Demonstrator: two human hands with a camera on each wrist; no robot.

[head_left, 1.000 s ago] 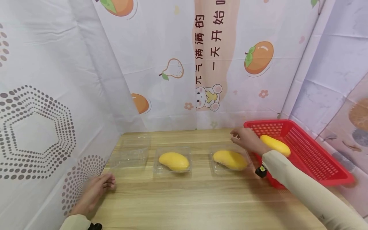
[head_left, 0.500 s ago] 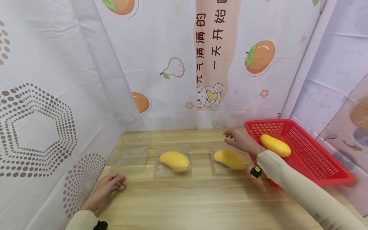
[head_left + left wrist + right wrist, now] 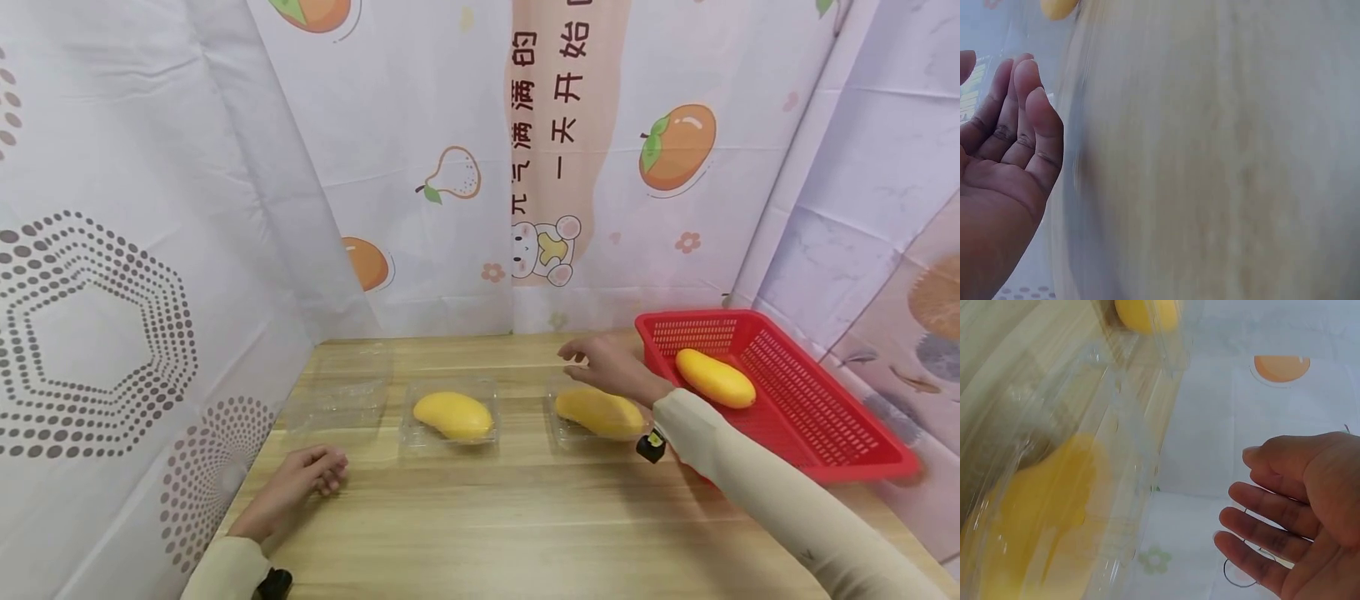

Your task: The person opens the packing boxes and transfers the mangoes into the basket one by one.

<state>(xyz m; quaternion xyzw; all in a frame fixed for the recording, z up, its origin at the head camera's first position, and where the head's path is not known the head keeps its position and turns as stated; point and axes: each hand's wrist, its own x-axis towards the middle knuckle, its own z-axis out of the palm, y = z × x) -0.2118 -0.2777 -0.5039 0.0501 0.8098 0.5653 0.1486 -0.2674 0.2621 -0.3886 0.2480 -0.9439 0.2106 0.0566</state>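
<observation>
My right hand (image 3: 611, 367) hovers over the back edge of the right clear plastic box (image 3: 564, 440), fingers loosely bent and holding nothing. A yellow mango (image 3: 592, 412) lies in that box. The right wrist view shows the same hand (image 3: 1297, 506) with fingers apart, beside the boxed mango (image 3: 1041, 519). Another mango (image 3: 452, 416) lies in the middle clear box (image 3: 411, 438). At the left, my left hand (image 3: 300, 479) is low over the table, relaxed and bare; the left wrist view shows its palm (image 3: 1004, 187) with nothing in it. The left clear box (image 3: 337, 408), holding nothing, stands beyond it.
A red plastic basket (image 3: 813, 396) stands at the right of the wooden table (image 3: 480, 525), with one mango (image 3: 716, 379) inside. My right forearm (image 3: 772, 483) crosses the basket's near left corner. Printed cloth (image 3: 420, 108) hangs behind and at both sides.
My right hand has moved left from the basket's edge to above the right box. The left hand has come right and slightly up from the table's left edge. The mangoes have stayed put.
</observation>
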